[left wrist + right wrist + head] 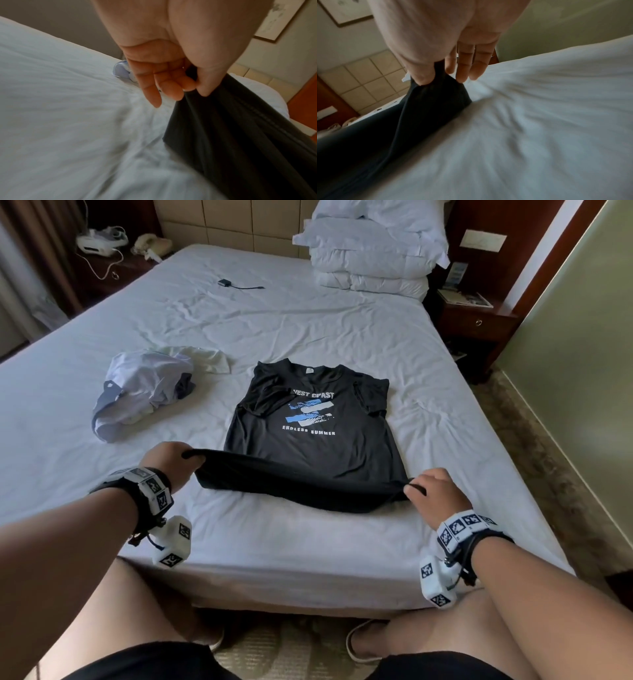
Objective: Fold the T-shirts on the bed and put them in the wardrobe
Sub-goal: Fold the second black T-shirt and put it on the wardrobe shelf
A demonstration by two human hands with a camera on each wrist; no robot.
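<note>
Both hands, left [173, 458] and right [436, 491], grip the black T-shirt's [308, 440] hem; crumpled shirts [144, 392] lie left.

Both wrist views are smeared, so the sheet [60, 121] is just soft streaks. The left hand [171, 65] is cut off by the top edge, same for the right hand [440, 37]. The shirt [308, 460] has its near hem bunched under the fingers, and a folded sleeve covers part of the print. The far-left pile [144, 392] is too crumpled to count garments.
</note>
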